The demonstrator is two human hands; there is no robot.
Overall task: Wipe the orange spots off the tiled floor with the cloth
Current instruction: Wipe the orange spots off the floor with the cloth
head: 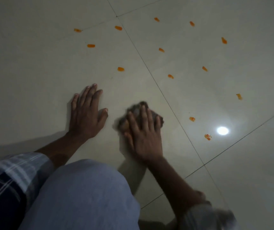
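Observation:
My right hand [143, 136] presses flat on a dark crumpled cloth [137, 110] against the pale tiled floor [33, 63]; the hand and cloth are motion-blurred. My left hand [86, 113] rests flat on the floor to the left of the cloth, fingers spread, holding nothing. Several orange spots lie scattered beyond and to the right of my hands. The nearest are one ahead of my left hand [120, 69], one right of the cloth [192, 119], and a beaded one [208, 136] near the light glare.
My knee in light blue trousers [83, 193] fills the lower middle, with a plaid sleeve [8, 171] at lower left. A bright lamp reflection [222, 130] shines on the tile at right. Dark grout lines [166, 98] cross the floor diagonally.

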